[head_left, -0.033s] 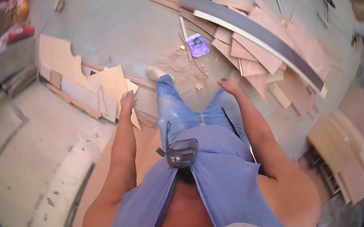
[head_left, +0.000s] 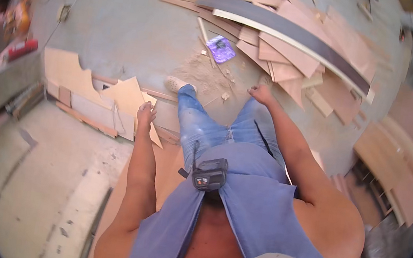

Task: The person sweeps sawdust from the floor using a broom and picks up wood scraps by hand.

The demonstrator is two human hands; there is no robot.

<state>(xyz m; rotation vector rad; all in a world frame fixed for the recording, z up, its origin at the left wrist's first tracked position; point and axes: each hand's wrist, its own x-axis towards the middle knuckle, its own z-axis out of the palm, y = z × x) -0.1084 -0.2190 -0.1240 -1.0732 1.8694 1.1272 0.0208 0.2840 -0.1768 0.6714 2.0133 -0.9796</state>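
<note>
My left hand (head_left: 146, 113) hangs beside my left leg, just over pale plywood offcuts (head_left: 129, 92). Its fingers are slightly apart and I see nothing in them. At my right knee, my right hand (head_left: 259, 93) has its fingers curled in, with no object showing. Blue jeans (head_left: 202, 119) cover my legs. A dark device (head_left: 209, 175) with a short antenna is clipped at the front of my open blue vest (head_left: 255, 198). Sawdust (head_left: 200, 73) lies heaped on the floor between and ahead of my feet, with a purple packet (head_left: 220, 50) beyond it.
A pile of wood panels (head_left: 289, 56) lies ahead to the right, topped by a long curved dark strip (head_left: 282, 29). More boards (head_left: 389, 163) are stacked at the far right. A cut-out plywood sheet (head_left: 71, 69) leans at the left. A cable junction (head_left: 64, 12) sits on the floor.
The view has turned slightly, so the wood pile and purple packet appear a little farther left. Both hands keep their places and poses.
</note>
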